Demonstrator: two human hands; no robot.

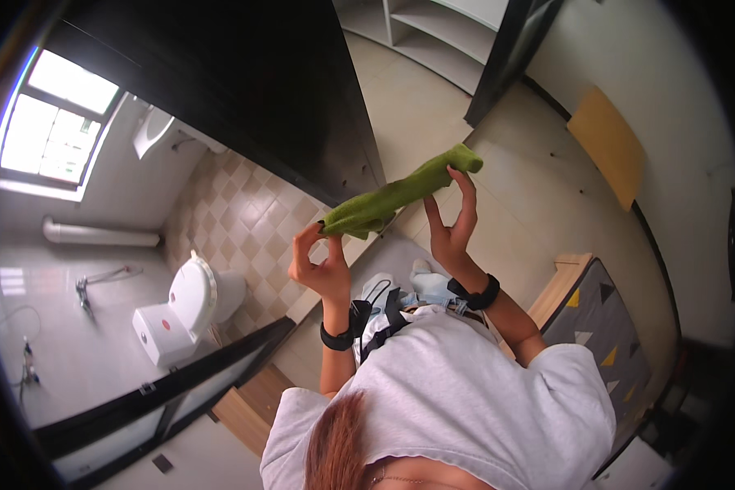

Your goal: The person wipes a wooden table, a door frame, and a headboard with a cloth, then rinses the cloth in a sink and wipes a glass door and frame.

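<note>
A green cloth (pixel 400 194), folded into a long narrow strip, is stretched in the air between my two hands. Its left end is pinched between the thumb and fingers of my left hand (pixel 321 265). Higher up and to the right, my right hand (pixel 456 229) grips the other end with thumb and fingertips. The strip slants upward from left to right, and a loose fold hangs under its left part. Black bands circle both my wrists. Just beyond the cloth stands a dark door panel (pixel 245 90).
On the left, a tiled bathroom holds a white toilet (pixel 184 310), a washbasin (pixel 153 131) and a window (pixel 57 118). White shelves (pixel 433 33) stand at the top. A tan board (pixel 608 147) is at the right wall, and a bed with patterned grey bedding (pixel 600 335) is lower right.
</note>
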